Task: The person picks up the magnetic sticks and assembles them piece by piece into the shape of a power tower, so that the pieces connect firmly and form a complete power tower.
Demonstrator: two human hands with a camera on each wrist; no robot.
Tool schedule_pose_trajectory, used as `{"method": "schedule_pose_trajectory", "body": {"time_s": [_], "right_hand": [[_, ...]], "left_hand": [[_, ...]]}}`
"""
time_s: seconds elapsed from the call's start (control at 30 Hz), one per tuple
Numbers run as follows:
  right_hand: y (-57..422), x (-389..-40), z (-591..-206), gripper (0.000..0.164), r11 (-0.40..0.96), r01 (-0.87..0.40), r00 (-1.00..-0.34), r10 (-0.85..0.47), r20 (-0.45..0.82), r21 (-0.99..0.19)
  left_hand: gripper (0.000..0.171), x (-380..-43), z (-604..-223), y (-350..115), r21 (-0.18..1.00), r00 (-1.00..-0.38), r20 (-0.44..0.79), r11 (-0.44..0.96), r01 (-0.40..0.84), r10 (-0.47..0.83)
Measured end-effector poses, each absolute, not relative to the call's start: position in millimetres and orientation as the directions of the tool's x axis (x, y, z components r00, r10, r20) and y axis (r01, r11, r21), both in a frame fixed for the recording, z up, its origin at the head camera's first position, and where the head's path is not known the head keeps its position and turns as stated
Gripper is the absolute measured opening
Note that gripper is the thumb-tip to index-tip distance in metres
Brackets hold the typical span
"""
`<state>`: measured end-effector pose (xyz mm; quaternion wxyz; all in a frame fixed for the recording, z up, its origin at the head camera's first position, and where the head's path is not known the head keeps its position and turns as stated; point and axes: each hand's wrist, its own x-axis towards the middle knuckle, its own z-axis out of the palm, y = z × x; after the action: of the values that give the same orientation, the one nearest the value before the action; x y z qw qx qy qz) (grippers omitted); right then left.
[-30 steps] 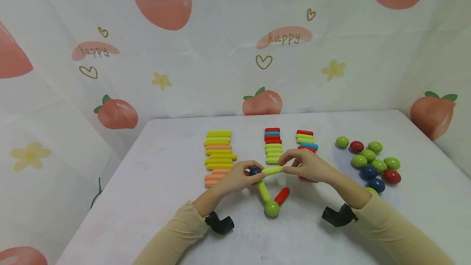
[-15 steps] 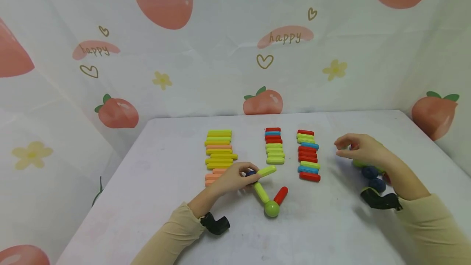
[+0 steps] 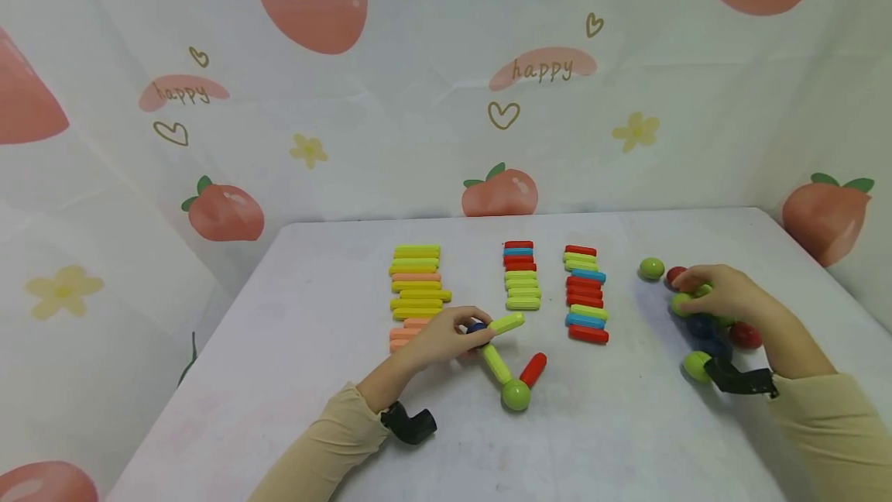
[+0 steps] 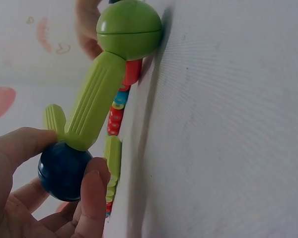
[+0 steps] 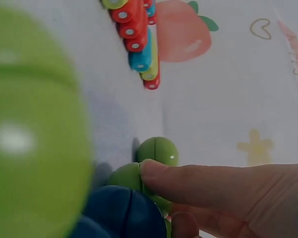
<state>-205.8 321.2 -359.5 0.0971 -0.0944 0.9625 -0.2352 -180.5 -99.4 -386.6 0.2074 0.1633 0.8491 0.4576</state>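
My left hand (image 3: 446,334) pinches a dark blue ball (image 4: 64,171) between thumb and fingers. A yellow-green rod (image 3: 506,323) sticks out from this ball to the right, its far end free. Another yellow-green rod (image 4: 95,101) links the blue ball to a green ball (image 3: 516,394) lying nearer the front. Joined to that green ball is a red rod (image 3: 533,369), angled up to the right. My right hand (image 3: 728,300) is in the loose ball group, thumb and curled fingers on a green ball (image 5: 125,177); its far side is hidden.
Dark blue balls (image 5: 116,208), a red ball (image 3: 746,335) and several green ones surround the right hand. Stacked rods lie in rows: yellow and orange rods (image 3: 416,295) at left, short rods (image 3: 521,277) in the middle, red and blue rods (image 3: 586,297) farther right. A printed cloth (image 3: 390,99) hangs behind.
My right hand has let go of the yellow-green rod's free end and moved right to the loose balls. The left hand keeps the blue ball, now slightly turned and farther left.
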Motion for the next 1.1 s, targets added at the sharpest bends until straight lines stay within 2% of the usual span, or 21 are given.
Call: {"method": "schedule_pose_trajectory", "body": {"time_s": [0.17,0.33,0.43,0.67,0.83,1.1], "right_hand": [[316,-205,-356,0.041,0.879,-0.127,-0.966,-0.214,-0.143,-0.459],[299,-199,-343,0.041,0.864,-0.168,-0.97,-0.23,-0.076,-0.474],[279,-194,-335,0.043,0.834,-0.2,-0.967,-0.254,-0.035,-0.515],[228,-182,-335,0.033,0.681,-0.327,-0.916,-0.399,0.042,-0.655],[198,-178,-346,0.033,0.586,-0.301,-0.896,-0.444,0.012,-0.752],[171,-179,-357,0.032,0.487,-0.325,-0.871,-0.489,0.056,-0.811]], "left_hand": [[0.024,-181,-386,-99,0.834,-0.862,-0.199,0.542,0.101,0.467],[0.023,-182,-387,-99,0.836,-0.861,-0.195,0.538,0.105,0.47],[0.023,-182,-388,-99,0.844,-0.861,-0.188,0.527,0.105,0.472],[0.024,-182,-388,-98,0.844,-0.863,-0.177,0.524,0.115,0.473],[0.023,-181,-385,-97,0.842,-0.866,-0.17,0.526,0.12,0.471],[0.022,-180,-381,-96,0.833,-0.863,-0.184,0.541,0.117,0.471]]}}
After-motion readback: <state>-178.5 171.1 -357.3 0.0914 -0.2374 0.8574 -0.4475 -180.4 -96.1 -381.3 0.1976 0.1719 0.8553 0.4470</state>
